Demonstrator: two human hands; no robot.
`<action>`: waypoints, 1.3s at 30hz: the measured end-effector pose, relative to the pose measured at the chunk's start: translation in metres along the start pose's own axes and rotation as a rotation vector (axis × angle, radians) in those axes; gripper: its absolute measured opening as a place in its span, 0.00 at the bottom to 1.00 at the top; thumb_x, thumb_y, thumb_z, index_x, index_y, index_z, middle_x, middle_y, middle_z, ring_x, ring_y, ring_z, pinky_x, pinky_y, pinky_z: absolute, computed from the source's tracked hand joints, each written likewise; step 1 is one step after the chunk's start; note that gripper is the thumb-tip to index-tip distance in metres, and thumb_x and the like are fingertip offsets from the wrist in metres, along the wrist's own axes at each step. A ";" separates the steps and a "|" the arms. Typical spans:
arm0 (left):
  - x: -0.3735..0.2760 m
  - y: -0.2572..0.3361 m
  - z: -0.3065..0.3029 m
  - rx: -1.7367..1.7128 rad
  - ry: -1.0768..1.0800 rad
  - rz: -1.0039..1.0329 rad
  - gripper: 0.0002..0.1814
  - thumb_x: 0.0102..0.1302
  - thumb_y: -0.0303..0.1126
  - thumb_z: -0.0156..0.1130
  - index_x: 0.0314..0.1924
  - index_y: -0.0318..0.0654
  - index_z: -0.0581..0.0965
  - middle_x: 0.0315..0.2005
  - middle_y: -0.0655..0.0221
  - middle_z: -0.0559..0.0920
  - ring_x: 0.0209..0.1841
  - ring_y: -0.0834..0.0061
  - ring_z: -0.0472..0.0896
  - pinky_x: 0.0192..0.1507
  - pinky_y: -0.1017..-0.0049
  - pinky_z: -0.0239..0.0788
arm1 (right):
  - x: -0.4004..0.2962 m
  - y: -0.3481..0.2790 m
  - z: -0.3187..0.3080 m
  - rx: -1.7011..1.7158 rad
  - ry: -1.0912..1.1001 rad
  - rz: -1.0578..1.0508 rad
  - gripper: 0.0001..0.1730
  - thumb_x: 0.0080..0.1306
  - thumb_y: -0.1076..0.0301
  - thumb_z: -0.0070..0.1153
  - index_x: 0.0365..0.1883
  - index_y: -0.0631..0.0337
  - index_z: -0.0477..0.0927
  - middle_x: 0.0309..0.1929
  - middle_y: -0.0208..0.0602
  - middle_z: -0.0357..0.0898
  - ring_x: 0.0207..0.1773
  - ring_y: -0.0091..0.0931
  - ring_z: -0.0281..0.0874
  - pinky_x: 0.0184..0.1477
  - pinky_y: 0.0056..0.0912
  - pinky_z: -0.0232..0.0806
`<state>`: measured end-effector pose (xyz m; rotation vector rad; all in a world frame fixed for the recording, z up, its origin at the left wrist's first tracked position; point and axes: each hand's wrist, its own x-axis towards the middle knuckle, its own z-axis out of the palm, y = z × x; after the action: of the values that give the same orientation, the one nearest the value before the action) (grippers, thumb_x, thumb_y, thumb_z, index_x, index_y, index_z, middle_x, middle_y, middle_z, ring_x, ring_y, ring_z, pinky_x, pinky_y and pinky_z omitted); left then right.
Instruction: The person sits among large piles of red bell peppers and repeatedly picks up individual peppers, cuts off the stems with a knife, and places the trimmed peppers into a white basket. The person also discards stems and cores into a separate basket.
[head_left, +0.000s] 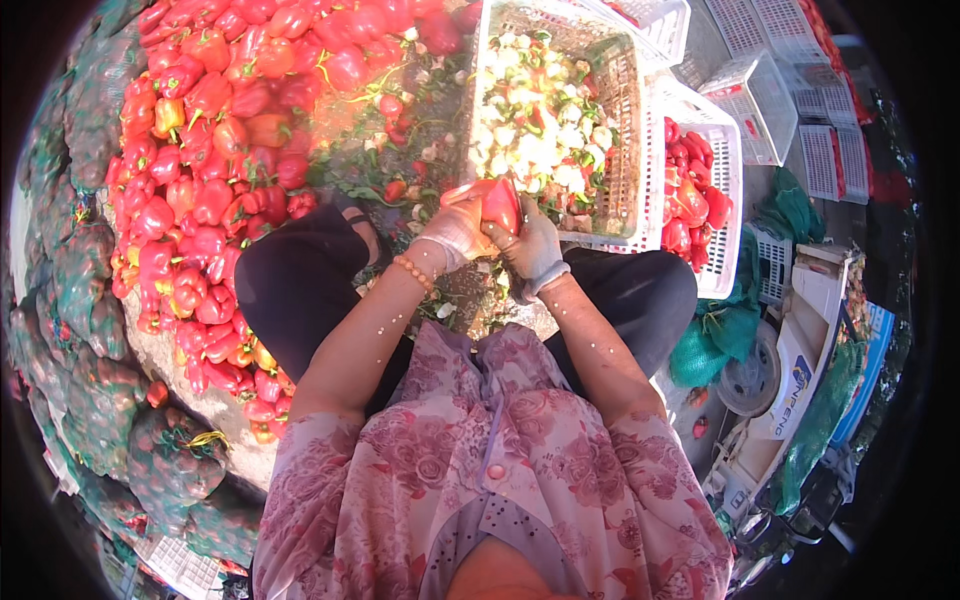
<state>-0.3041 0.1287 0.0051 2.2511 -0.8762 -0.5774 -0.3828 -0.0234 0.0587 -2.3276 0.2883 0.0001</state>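
In front of my lap, both gloved hands are together on a red bell pepper. My left hand, in a pale glove and with a bead bracelet at the wrist, grips its left side. My right hand, in a dirtier glove, closes on its right side; whether it also holds a small tool cannot be made out. Just beyond the hands stands a plastic crate holding many pale pepper cores with green stems. To the left lies a large heap of red bell peppers.
Pepper scraps litter the ground between heap and crate. A white crate at my right holds red peppers. Full green mesh sacks line the far left. A white vehicle and green netting are at right.
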 end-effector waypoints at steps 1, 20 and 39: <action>0.001 -0.001 0.001 -0.013 0.007 0.047 0.29 0.48 0.48 0.68 0.52 0.49 0.78 0.52 0.65 0.80 0.60 0.63 0.74 0.65 0.65 0.60 | 0.001 0.005 0.001 0.020 -0.027 0.009 0.47 0.55 0.43 0.68 0.60 0.74 0.69 0.43 0.57 0.81 0.49 0.46 0.78 0.54 0.43 0.68; -0.013 0.037 -0.017 -0.267 0.200 0.020 0.18 0.57 0.44 0.73 0.40 0.40 0.79 0.27 0.66 0.82 0.30 0.70 0.82 0.32 0.69 0.74 | 0.021 0.020 -0.026 0.611 -0.245 0.385 0.27 0.59 0.44 0.68 0.38 0.62 0.83 0.28 0.24 0.77 0.29 0.17 0.68 0.32 0.27 0.64; -0.020 0.040 -0.036 -1.619 0.091 -0.353 0.26 0.72 0.40 0.57 0.66 0.40 0.67 0.29 0.71 0.80 0.14 0.83 0.71 0.16 0.83 0.63 | 0.047 -0.005 -0.031 0.574 -0.346 0.348 0.21 0.63 0.63 0.67 0.52 0.59 0.78 0.37 0.26 0.81 0.35 0.18 0.78 0.33 0.22 0.75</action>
<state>-0.3133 0.1350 0.0613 0.8697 0.1722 -0.8636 -0.3386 -0.0517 0.0793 -1.6506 0.4459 0.4304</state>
